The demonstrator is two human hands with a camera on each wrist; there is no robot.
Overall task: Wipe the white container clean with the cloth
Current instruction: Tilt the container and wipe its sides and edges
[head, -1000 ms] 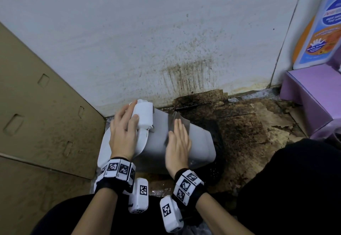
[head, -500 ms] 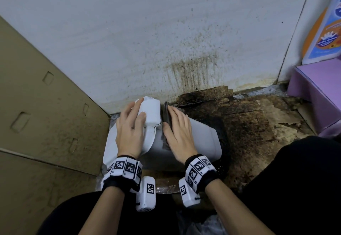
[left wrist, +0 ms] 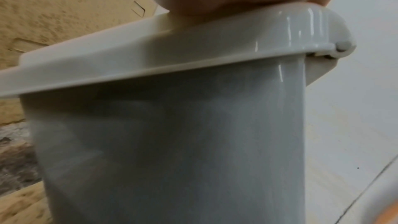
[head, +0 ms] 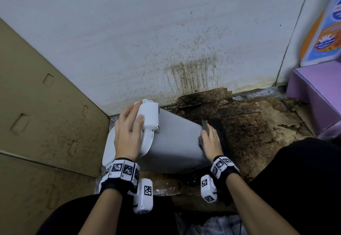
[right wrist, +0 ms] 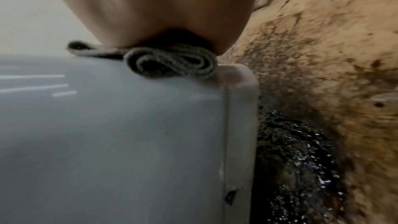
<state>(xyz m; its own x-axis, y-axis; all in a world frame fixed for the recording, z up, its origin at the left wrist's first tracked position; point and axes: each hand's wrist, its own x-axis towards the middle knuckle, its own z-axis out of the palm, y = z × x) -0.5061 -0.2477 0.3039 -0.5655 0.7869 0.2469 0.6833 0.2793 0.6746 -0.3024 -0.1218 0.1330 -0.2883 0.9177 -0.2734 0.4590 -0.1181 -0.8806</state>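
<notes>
The white container (head: 177,139) lies on its side on the floor, with its lid (left wrist: 193,47) to the left and its base to the right. My left hand (head: 132,122) rests on the lid, fingers laid over the white hinge block (head: 149,115). My right hand (head: 209,137) lies flat at the base end and presses a folded grey cloth (head: 204,125) onto the container's upper side. In the right wrist view the cloth (right wrist: 170,64) is bunched under my palm (right wrist: 161,6), right at the container's (right wrist: 107,134) corner edge.
A brown cardboard sheet (head: 46,115) leans on the left. The stained white wall (head: 166,32) stands just behind the container. Wet, dark-stained cardboard (head: 249,128) covers the floor to the right. A purple box (head: 317,91) and a bottle (head: 323,32) are at far right.
My right hand has slid the cloth along the container from beside the lid to the base end on the right. The left hand has stayed on the lid.
</notes>
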